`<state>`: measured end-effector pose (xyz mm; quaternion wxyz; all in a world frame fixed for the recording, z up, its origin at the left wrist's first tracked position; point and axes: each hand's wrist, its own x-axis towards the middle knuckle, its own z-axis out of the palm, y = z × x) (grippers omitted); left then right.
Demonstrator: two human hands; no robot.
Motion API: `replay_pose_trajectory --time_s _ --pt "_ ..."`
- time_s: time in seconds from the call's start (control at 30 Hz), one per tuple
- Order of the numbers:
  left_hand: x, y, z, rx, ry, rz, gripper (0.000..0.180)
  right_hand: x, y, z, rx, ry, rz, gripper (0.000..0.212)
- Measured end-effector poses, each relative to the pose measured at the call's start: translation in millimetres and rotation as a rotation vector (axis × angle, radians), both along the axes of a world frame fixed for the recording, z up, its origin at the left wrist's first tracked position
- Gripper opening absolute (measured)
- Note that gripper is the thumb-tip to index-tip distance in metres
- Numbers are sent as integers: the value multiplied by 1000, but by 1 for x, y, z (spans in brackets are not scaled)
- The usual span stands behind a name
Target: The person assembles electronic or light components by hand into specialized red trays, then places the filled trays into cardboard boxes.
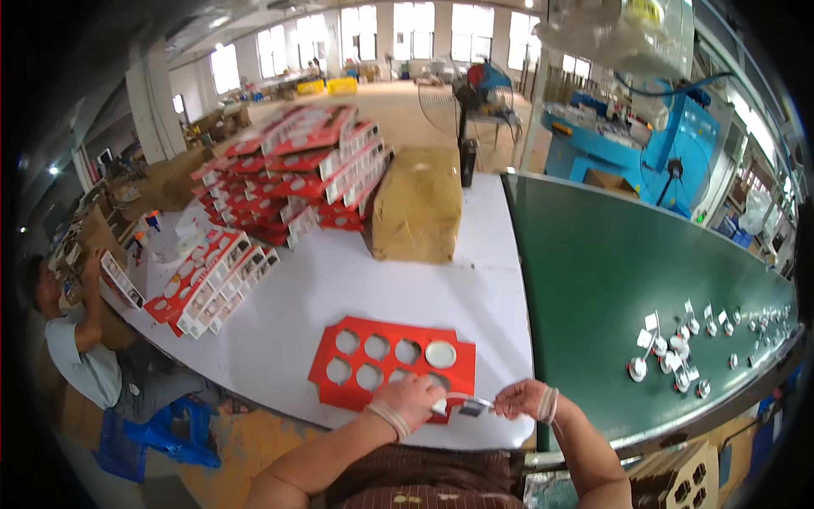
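Note:
A red card sheet [391,339] with two rows of round holes lies flat on the white table in front of me. One far-right hole holds a white disc-shaped piece [440,354]. My left hand [409,402] is closed over the card's near right corner, its fingers on a small white piece [439,406] that they partly hide. A thin lead with a dark tag [471,409] stretches from there to my right hand [521,399], whose fingers pinch its other end beyond the card's edge. Both wrists wear pale bands.
On the green conveyor belt [610,254] at right lie several small white round pieces [672,355] with leads and tags. A brown carton [416,205] and stacked red printed cards [292,174] stand toward the back. Another person [80,348] sits at the left, holding a card.

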<state>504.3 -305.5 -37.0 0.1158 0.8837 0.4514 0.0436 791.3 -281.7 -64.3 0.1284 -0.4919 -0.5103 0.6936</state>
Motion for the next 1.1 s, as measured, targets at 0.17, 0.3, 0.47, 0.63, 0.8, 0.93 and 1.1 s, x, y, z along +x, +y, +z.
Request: replay_pose_trajectory --time_s 0.17,0.3,0.47,0.63,0.8,0.93,1.1 --pt "4 13 -10 -329 -301 278 36 -16 9 -15 9 126 -176 8" --pt "19 17 -29 -687 -607 484 37 -48 -9 10 197 -134 -439 19" --pt "27 9 -68 -968 -1146 661 36 -74 -33 6 272 -164 -441 21" --pt "45 -2 -73 -1073 -1563 736 35 -75 -45 -12 364 -283 -400 21" --pt "47 -9 -75 -1267 -1802 864 35 -75 -38 -10 191 -115 -538 19" --pt "37 -12 -67 -1537 -1844 741 36 -63 -42 -17 157 152 -480 18" --pt "32 -16 -68 -1774 -1858 560 42 -61 -49 -14 237 300 -463 13"
